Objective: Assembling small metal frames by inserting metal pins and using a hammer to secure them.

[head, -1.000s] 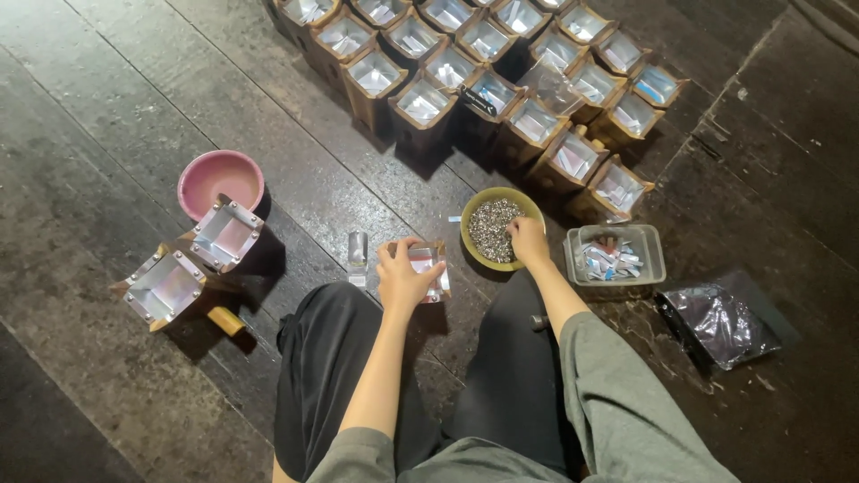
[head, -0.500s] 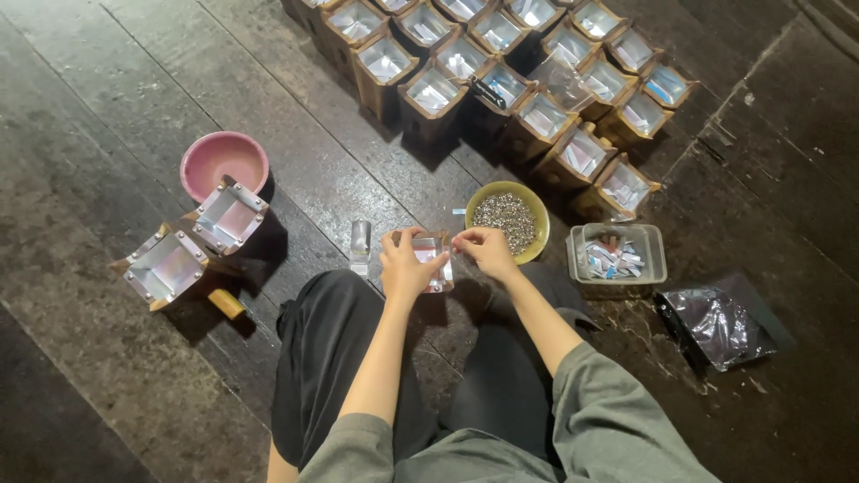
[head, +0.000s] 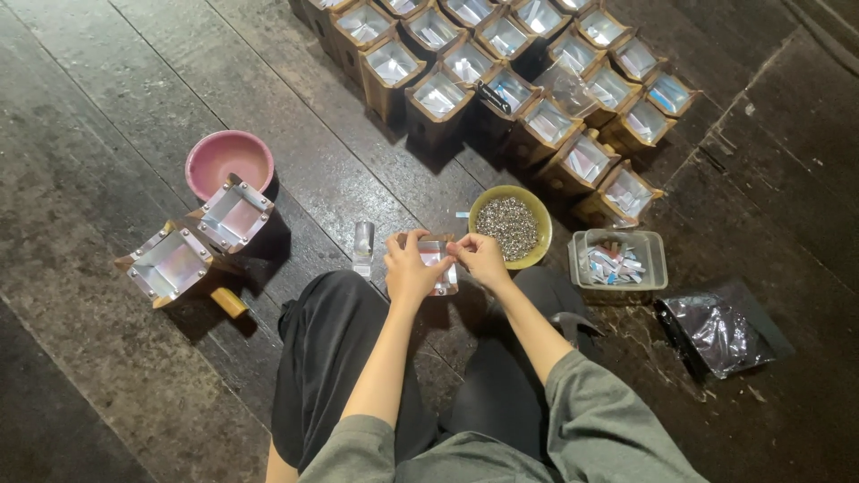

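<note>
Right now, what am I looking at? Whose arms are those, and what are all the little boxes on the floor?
The picture comes from a camera worn on a person's head, looking down. So the two arms are that person's own, and they sit on a dark wooden floor.

The left hand and the right hand are together on one small box with a shiny lining. Both hands touch it.

Next to the right hand is a yellow bowl full of tiny grey bits. Beside that is a clear tub of small coloured packets, then a dark shiny bag.

On the other side is a pink bowl and two more boxes. At the top stand rows of boxes, all open and shiny inside. A small shiny thing lies near the left hand; I cannot tell what it is.
</note>
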